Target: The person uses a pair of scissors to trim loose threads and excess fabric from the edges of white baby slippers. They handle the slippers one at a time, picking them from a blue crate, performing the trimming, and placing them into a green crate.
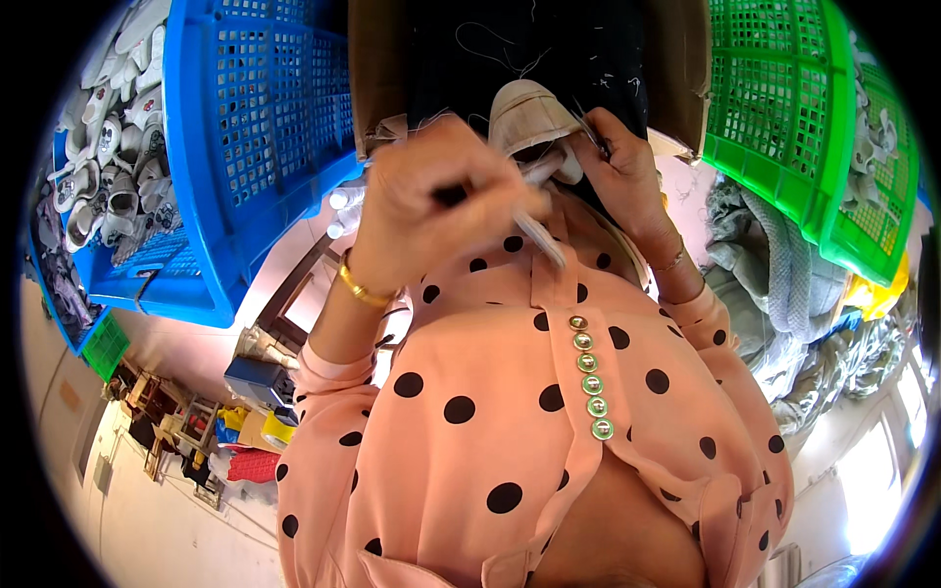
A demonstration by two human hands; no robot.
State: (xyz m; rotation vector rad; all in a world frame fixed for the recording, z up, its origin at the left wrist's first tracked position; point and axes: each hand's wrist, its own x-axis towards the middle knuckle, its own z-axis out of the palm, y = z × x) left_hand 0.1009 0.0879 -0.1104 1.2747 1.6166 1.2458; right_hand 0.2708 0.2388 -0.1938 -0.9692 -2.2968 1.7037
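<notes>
A small cream-white shoe [529, 110], toe pointing away from me, is above my dark-clad lap. My right hand [623, 169] grips its right side, fingers closed. A thin dark metal tool [591, 129] shows by those fingers, perhaps snips; its kind is not clear. To the left of the shoe, my left hand [441, 201] is closed in a fist and smeared by motion. A pale blurred strip [539, 240] shows just below that fist; whether the fingers hold it I cannot tell. Loose white threads [490, 54] lie on the dark cloth beyond the shoe.
On the left stands a blue plastic crate [279, 118], with many pale shoes [113, 167] heaped beside it. A green crate [774, 118] stands on the right, above grey bundled material [774, 260]. Brown cardboard edges [676, 78] flank my lap.
</notes>
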